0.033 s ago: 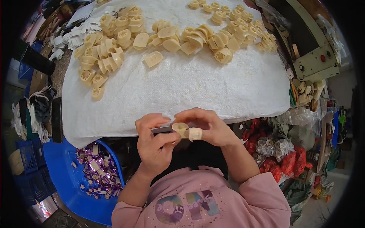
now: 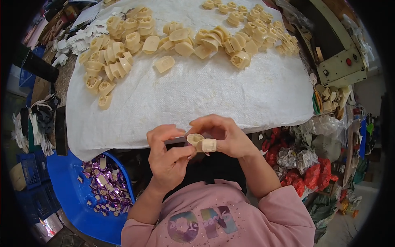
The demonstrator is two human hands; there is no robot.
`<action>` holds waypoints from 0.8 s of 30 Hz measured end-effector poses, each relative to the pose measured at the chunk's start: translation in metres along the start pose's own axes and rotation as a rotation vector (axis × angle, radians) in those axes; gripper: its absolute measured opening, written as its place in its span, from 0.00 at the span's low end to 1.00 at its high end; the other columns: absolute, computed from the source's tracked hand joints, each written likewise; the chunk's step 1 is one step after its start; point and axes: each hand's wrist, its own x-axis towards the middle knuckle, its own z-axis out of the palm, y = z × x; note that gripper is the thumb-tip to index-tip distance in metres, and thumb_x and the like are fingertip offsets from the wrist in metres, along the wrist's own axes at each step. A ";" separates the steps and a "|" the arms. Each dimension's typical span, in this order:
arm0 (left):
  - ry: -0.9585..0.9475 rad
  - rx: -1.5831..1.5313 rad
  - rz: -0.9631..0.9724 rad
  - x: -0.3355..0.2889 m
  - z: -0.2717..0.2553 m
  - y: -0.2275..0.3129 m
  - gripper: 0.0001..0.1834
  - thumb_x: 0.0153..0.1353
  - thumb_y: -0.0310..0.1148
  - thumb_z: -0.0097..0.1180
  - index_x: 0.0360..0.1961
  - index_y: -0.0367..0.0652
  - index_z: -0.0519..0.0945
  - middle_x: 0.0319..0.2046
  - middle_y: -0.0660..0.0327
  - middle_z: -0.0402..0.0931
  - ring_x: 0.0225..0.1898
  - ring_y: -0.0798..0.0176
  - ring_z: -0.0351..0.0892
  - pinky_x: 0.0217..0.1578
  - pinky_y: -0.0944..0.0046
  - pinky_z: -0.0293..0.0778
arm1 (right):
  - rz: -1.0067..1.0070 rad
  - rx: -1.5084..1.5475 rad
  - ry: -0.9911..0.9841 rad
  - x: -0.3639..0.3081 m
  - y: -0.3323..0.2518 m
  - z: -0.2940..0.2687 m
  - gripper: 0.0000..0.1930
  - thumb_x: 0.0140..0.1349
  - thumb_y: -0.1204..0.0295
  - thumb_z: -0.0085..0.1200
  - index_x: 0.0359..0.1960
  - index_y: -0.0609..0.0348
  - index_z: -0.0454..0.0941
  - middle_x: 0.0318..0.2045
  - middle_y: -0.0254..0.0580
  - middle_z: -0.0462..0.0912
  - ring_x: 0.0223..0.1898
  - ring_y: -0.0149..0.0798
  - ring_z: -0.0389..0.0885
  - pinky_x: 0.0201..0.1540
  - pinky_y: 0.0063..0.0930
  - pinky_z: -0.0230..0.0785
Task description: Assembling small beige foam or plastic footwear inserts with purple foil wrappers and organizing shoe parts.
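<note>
Between my two hands, just off the near edge of the white woven sheet (image 2: 181, 99), is a small cream plastic piece (image 2: 195, 139) with a hollow, rounded end turned up. My left hand (image 2: 168, 160) pinches its left side between thumb and fingers. From the other side my right hand (image 2: 226, 138) grips it, fingers curled over and the thumb pressed against it. A pale wrap (image 2: 209, 145) goes round the right thumb. My fingers hide part of the piece. Farther off on the sheet lie many similar cream pieces (image 2: 181, 36), with one single piece (image 2: 165, 64) nearer me.
A blue tub (image 2: 70, 187) at lower left holds shiny purple and cream bits (image 2: 103, 181). White scraps (image 2: 86, 39) lie at the far left. At right stand a pale green machine (image 2: 343, 68) with a red button and, lower, red plastic bags (image 2: 317, 175).
</note>
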 end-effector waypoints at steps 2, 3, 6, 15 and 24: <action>-0.012 0.012 0.080 -0.002 0.000 0.001 0.06 0.46 0.28 0.67 0.27 0.47 0.84 0.48 0.55 0.70 0.46 0.58 0.68 0.41 0.64 0.66 | -0.113 -0.164 0.038 0.000 0.000 -0.003 0.26 0.48 0.79 0.64 0.52 0.59 0.72 0.41 0.40 0.81 0.43 0.36 0.79 0.47 0.31 0.69; -0.027 -0.057 0.059 0.000 -0.002 0.004 0.09 0.50 0.30 0.64 0.35 0.46 0.83 0.49 0.54 0.70 0.48 0.58 0.68 0.42 0.63 0.67 | -0.264 -0.318 0.029 0.000 0.001 -0.005 0.26 0.48 0.79 0.64 0.52 0.59 0.72 0.41 0.41 0.81 0.43 0.37 0.79 0.47 0.31 0.70; -0.059 -0.295 -0.108 -0.002 -0.002 -0.001 0.20 0.60 0.37 0.54 0.52 0.42 0.74 0.50 0.52 0.70 0.50 0.58 0.69 0.44 0.63 0.67 | -0.495 -0.528 0.064 0.000 0.001 -0.004 0.26 0.48 0.79 0.64 0.51 0.58 0.72 0.41 0.41 0.81 0.42 0.38 0.79 0.45 0.31 0.70; -0.266 -0.790 -0.638 -0.004 0.009 0.014 0.32 0.65 0.40 0.37 0.65 0.32 0.51 0.48 0.54 0.68 0.42 0.68 0.72 0.44 0.68 0.68 | -0.560 -0.660 0.053 -0.001 0.011 0.020 0.24 0.46 0.77 0.64 0.48 0.54 0.75 0.38 0.41 0.76 0.36 0.41 0.73 0.40 0.29 0.68; -0.125 -0.865 -0.527 -0.003 0.022 0.022 0.37 0.69 0.56 0.31 0.63 0.32 0.50 0.41 0.53 0.70 0.32 0.69 0.72 0.32 0.71 0.71 | 0.040 0.041 -0.013 0.006 0.006 0.021 0.09 0.64 0.70 0.48 0.43 0.59 0.74 0.44 0.41 0.72 0.25 0.27 0.76 0.14 0.14 0.69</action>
